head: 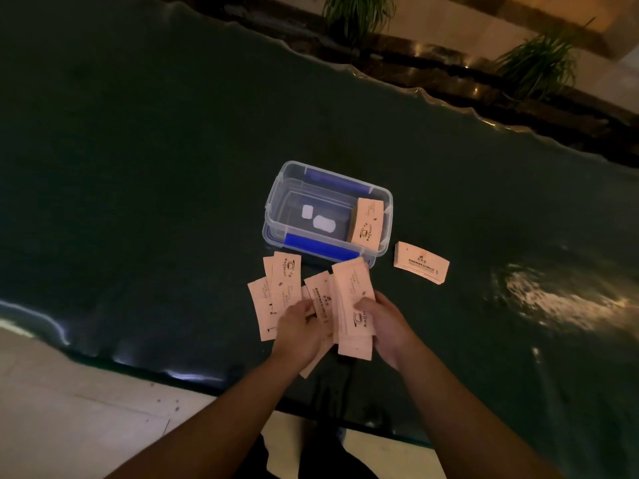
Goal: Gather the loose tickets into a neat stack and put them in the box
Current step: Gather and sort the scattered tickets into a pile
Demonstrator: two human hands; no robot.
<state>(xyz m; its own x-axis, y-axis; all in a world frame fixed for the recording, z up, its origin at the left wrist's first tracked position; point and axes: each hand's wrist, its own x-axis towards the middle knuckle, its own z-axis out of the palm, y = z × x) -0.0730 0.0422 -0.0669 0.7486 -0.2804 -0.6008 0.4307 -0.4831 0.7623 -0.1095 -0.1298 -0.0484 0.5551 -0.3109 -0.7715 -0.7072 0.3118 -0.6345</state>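
Observation:
Pale pink tickets (276, 295) with a printed cup logo lie fanned out on the dark table just in front of a clear plastic box (276, 188) with blue latches. My right hand (383, 323) grips a rough bundle of tickets (354, 295) by its lower edge. Fingers down, my left hand (297, 330) rests on the loose tickets beside that bundle. Inside the box, one stack of tickets (367, 221) leans against the right wall. Another neat stack (422, 262) lies on the table to the right of the box.
The dark green table (138, 202) has a wavy near edge (145, 366) close to my arms and a far edge at the top right. Beyond it stand potted plants (539, 60). Pale floor tiles (69, 409) show at the lower left.

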